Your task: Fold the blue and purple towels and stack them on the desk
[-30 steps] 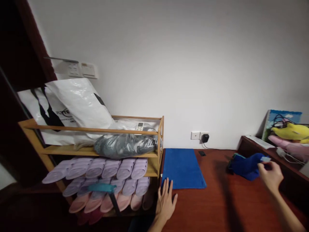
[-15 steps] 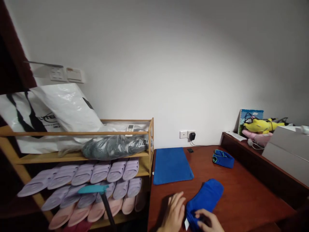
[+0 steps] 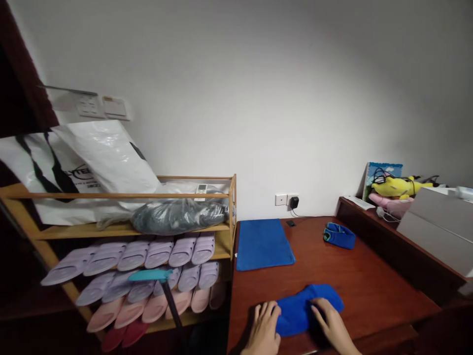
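A folded blue cloth (image 3: 295, 313) lies lengthwise near the front of the reddish-brown desk (image 3: 318, 268). My left hand (image 3: 263, 328) rests at its left end, fingers spread and touching the edge. Over the right part is my right hand (image 3: 330, 323), its thumb and fingers closed on the fabric. Part of the cloth is hidden beneath this hand. Farther back on the desk, a flat blue cloth (image 3: 264, 245) lies spread at the left. A rolled blue band with green edging (image 3: 339, 235) sits at the back right, away from both hands.
Left of the desk stands a wooden rack (image 3: 232, 217) with several slippers (image 3: 158, 254), a white bag (image 3: 107, 158) and a plastic-wrapped dark bundle (image 3: 181, 214). A teal-headed pole (image 3: 170, 301) leans before it. A raised ledge on the right holds a yellow plush toy (image 3: 395, 187) and grey boxes (image 3: 439, 217).
The folded cloth has turned from a steep diagonal to nearly crosswise. My right hand has moved up and right along it; my left hand now touches its left end.
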